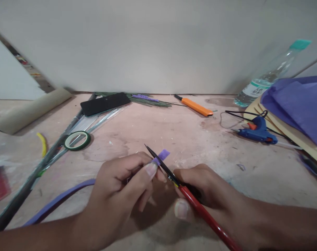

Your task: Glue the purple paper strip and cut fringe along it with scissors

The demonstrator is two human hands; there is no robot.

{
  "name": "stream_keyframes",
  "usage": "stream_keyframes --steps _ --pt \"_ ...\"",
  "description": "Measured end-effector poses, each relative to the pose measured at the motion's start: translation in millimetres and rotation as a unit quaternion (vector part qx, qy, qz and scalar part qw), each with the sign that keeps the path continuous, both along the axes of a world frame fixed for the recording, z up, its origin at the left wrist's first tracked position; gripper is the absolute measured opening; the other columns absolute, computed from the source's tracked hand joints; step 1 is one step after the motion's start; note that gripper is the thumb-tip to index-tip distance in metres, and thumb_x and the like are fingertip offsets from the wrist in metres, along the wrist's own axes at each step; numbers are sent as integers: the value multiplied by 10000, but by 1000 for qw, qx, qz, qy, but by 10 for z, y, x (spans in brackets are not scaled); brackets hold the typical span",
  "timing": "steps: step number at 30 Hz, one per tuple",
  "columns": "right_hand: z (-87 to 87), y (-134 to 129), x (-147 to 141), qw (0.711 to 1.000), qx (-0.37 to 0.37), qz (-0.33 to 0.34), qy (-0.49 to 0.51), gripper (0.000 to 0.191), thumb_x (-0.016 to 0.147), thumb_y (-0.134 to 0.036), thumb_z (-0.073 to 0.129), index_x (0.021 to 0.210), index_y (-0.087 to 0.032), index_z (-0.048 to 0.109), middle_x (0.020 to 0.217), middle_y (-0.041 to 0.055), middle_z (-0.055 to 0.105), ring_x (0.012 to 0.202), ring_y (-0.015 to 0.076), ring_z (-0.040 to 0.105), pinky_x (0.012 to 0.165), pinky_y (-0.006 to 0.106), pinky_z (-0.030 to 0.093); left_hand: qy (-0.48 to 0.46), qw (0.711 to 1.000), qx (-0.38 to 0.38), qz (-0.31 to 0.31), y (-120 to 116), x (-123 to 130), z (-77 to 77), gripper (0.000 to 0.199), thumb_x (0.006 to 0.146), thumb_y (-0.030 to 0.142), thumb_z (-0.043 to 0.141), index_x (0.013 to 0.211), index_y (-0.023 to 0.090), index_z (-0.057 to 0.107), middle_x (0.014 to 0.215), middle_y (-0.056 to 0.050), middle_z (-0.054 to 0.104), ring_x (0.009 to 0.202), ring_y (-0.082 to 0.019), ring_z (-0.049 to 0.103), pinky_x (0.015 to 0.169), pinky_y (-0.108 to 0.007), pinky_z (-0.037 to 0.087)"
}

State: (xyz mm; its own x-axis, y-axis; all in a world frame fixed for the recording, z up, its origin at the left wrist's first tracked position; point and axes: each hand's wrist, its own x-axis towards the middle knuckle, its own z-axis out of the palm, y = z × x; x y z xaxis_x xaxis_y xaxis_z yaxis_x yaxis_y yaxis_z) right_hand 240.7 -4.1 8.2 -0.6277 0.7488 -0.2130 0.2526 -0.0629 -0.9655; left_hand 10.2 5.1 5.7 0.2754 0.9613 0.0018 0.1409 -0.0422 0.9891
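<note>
Between thumb and fingers, my left hand (124, 184) pinches a purple strip (164, 154), whose short end sticks out past the fingertips. Its long tail (61, 198) shows behind my left wrist and runs toward the lower left. My right hand (208, 195) is closed around scissors (186, 195) with red handles and dark blades. The blades point up and left and lie across the strip, just beyond my left fingertips. Whether the strip is cut through cannot be seen.
Green tape (89, 140), a black phone (105, 104), green stems (162, 103) and an orange cutter (197, 106) lie beyond my hands. At right are a blue glue gun (260, 133), a bottle (265, 82) and purple sheets (299, 104). A cardboard tube (32, 109) lies left.
</note>
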Motion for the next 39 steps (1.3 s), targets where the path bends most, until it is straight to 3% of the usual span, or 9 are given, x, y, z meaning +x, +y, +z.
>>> stream_keyframes --steps 6,12,19,25,29,35,39 --pt "18 11 -15 1000 16 3 -3 575 1036 -734 685 828 -204 602 728 -32 509 660 135 459 619 263 424 11 1000 12 -8 -7 5 23 369 1020 273 627 673 203 729 449 60 570 407 -73 461 430 -180 382" --pt "-14 17 -28 1000 0 -1 4 442 1046 -564 726 824 -212 575 778 -28 543 694 141 471 641 280 400 1 1000 -17 -12 12 11 5 336 1027 298 635 730 202 760 431 56 571 408 -83 470 440 -180 389" --pt "-7 -4 -24 1000 5 -6 3 514 1043 -660 719 832 -206 605 759 -35 528 680 139 454 640 285 394 -66 996 -60 -16 1 -10 -28 305 1039 328 676 786 196 783 508 58 581 433 -68 404 404 -186 294" --pt "-43 -9 -12 999 38 -17 -1 495 1042 -637 738 848 -207 587 771 -45 518 684 129 447 620 263 369 -51 998 -46 6 8 -22 -26 334 1054 366 657 782 200 757 507 46 587 468 -97 505 474 -195 397" --pt "-38 -9 -19 999 53 -8 -11 474 1054 -628 706 866 -204 607 806 -30 553 706 137 475 635 274 371 -22 999 -19 16 13 4 11 306 1031 326 634 774 209 752 454 65 550 425 -89 471 453 -184 381" --pt "-15 -7 -24 998 55 0 -28 436 1064 -599 673 884 -206 619 825 -8 630 708 150 536 654 282 410 -8 1000 -6 3 -1 16 24 427 1009 311 636 596 214 588 439 58 549 413 -77 478 445 -164 397" --pt "-11 -2 -31 998 56 -1 -41 467 1059 -617 665 843 -210 588 810 3 634 692 151 536 654 283 423 -5 1000 -4 0 8 37 44 334 994 295 619 674 213 667 424 73 524 379 -76 447 415 -163 390"
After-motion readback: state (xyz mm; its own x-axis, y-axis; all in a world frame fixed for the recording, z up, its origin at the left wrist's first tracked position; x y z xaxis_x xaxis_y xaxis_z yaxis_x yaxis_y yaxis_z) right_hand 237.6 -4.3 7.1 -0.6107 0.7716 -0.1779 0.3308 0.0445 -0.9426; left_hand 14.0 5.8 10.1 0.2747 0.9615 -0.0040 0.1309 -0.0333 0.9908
